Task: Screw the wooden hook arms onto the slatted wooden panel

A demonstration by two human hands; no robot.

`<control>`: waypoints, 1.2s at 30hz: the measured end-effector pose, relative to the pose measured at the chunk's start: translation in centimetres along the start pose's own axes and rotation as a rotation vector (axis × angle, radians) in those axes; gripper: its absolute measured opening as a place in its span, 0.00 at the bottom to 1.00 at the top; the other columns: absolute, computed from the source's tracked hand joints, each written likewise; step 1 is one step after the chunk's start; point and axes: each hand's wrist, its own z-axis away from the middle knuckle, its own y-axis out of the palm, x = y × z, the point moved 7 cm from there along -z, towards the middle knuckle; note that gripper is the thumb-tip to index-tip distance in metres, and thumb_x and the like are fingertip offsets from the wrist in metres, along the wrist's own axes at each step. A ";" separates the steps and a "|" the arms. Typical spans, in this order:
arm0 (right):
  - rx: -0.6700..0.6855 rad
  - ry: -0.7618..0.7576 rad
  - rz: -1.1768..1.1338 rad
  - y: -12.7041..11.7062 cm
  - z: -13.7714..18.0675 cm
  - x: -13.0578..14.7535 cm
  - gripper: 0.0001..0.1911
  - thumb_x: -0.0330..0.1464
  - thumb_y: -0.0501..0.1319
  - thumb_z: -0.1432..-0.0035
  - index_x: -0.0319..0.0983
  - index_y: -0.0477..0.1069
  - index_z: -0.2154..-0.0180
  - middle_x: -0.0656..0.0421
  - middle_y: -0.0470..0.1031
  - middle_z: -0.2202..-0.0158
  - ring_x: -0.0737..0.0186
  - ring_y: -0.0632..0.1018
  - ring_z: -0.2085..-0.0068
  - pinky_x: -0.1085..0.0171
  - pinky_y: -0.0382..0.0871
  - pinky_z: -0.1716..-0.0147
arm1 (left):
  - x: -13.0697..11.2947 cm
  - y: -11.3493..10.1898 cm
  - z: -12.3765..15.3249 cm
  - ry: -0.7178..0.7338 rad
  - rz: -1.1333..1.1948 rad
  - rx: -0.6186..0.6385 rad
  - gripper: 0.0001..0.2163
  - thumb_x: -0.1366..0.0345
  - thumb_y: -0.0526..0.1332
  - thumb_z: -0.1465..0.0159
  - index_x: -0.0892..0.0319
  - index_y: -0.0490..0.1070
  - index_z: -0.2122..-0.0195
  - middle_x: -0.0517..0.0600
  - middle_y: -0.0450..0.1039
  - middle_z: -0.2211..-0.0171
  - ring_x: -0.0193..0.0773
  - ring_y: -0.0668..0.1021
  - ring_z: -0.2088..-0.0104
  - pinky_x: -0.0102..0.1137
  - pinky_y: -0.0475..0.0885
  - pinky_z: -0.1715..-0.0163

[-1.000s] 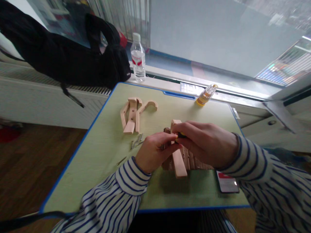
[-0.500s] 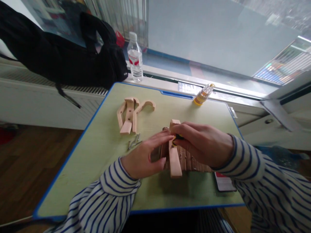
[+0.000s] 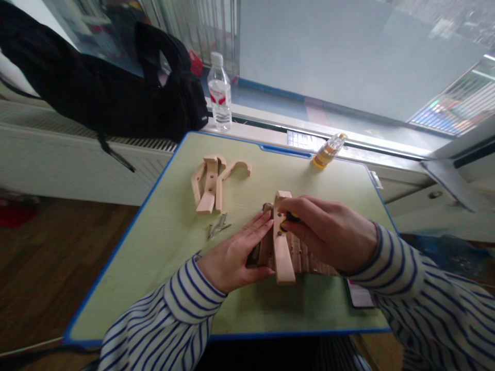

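Observation:
A pale wooden hook (image 3: 284,260) lies across a brown ridged wooden board (image 3: 301,257), with two dark holes or screw heads showing on its face. My right hand (image 3: 328,232) is closed around a short black-and-yellow screwdriver (image 3: 290,217); its tip is by the hook's lower screw and mostly hidden by the fingers. To the left, my left hand (image 3: 235,252) grips the board's end, fingers over the far side and thumb near the front beside the hook. Several loose screws (image 3: 219,225) lie left of the board. More pale wooden hooks (image 3: 210,185) rest together farther back.
A yellow-capped bottle (image 3: 328,151) stands at the table's back edge, and a water bottle (image 3: 220,98) on the sill. A black bag (image 3: 116,93) lies at the left. Partly under my right sleeve is a phone-like flat object (image 3: 359,294). Blue trim edges the table (image 3: 154,304).
My left fingers have drawn back from the screwdriver onto the board beside the hook. The right hand keeps its hold at the hook. The whole view has shifted slightly.

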 end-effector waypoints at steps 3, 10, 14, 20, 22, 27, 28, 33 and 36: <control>-0.044 0.051 0.037 -0.1 0.2 -0.1 0.11 0.32 0.49 0.37 0.35 0.65 0.57 0.56 0.74 0.66 0.67 0.74 0.70 0.67 0.65 0.72 | -0.2 0.2 0.1 -0.019 -0.028 -0.004 0.39 0.52 0.61 0.41 0.63 0.42 0.35 0.59 0.42 0.34 0.49 0.49 0.35 0.47 0.52 0.38; -0.204 0.191 0.118 -0.5 1.6 -0.5 0.11 0.34 0.53 0.39 0.37 0.66 0.57 0.57 0.76 0.67 0.65 0.75 0.72 0.66 0.66 0.74 | -0.7 0.5 0.0 -0.056 -0.096 -0.010 0.38 0.50 0.59 0.40 0.67 0.45 0.36 0.63 0.44 0.35 0.48 0.48 0.35 0.48 0.53 0.38; -0.230 0.217 0.129 -0.6 1.9 -0.3 0.12 0.33 0.53 0.39 0.36 0.65 0.55 0.57 0.76 0.68 0.65 0.76 0.72 0.66 0.66 0.74 | -0.7 0.4 -0.1 -0.025 -0.106 -0.023 0.37 0.50 0.59 0.41 0.67 0.47 0.37 0.64 0.46 0.35 0.49 0.49 0.35 0.48 0.53 0.38; -0.092 0.254 0.050 -0.3 1.6 -0.8 0.14 0.35 0.52 0.39 0.37 0.64 0.53 0.56 0.76 0.65 0.64 0.76 0.70 0.65 0.67 0.72 | -0.4 -0.1 -0.3 0.027 -0.085 -0.062 0.40 0.51 0.62 0.44 0.66 0.47 0.37 0.64 0.47 0.36 0.52 0.50 0.35 0.49 0.52 0.38; -0.021 0.222 0.017 -0.3 1.5 -0.6 0.16 0.35 0.51 0.38 0.36 0.62 0.50 0.52 0.75 0.58 0.62 0.76 0.64 0.64 0.68 0.67 | -0.4 -0.2 -0.4 0.031 -0.083 -0.071 0.41 0.52 0.63 0.45 0.65 0.46 0.36 0.63 0.46 0.36 0.53 0.50 0.35 0.50 0.53 0.39; 0.138 0.100 -0.015 -0.7 0.9 -0.1 0.18 0.31 0.48 0.38 0.36 0.60 0.47 0.51 0.72 0.52 0.61 0.76 0.59 0.63 0.67 0.63 | -0.3 -0.2 -0.5 0.028 -0.072 -0.074 0.42 0.52 0.63 0.46 0.65 0.45 0.36 0.64 0.45 0.35 0.54 0.50 0.36 0.51 0.54 0.39; 0.175 0.092 -0.013 -0.8 0.7 -0.2 0.17 0.32 0.48 0.37 0.36 0.62 0.48 0.52 0.74 0.55 0.61 0.76 0.61 0.63 0.67 0.65 | -0.3 -0.2 -0.5 0.028 -0.069 -0.073 0.42 0.52 0.63 0.46 0.66 0.45 0.36 0.64 0.45 0.35 0.54 0.50 0.36 0.51 0.53 0.39; 0.311 0.016 0.037 -1.1 -0.5 -0.8 0.13 0.35 0.50 0.37 0.37 0.67 0.56 0.55 0.76 0.65 0.63 0.75 0.67 0.65 0.63 0.70 | 0.0 0.2 -0.4 0.033 -0.093 -0.059 0.43 0.50 0.63 0.46 0.67 0.45 0.36 0.64 0.46 0.36 0.54 0.50 0.36 0.50 0.53 0.39; 0.354 0.005 0.070 -1.1 -0.8 -1.1 0.14 0.37 0.49 0.37 0.38 0.67 0.56 0.57 0.75 0.67 0.65 0.74 0.69 0.66 0.60 0.72 | 0.0 0.2 -0.4 0.026 -0.123 -0.056 0.42 0.50 0.62 0.46 0.67 0.45 0.36 0.64 0.46 0.36 0.54 0.51 0.36 0.49 0.54 0.39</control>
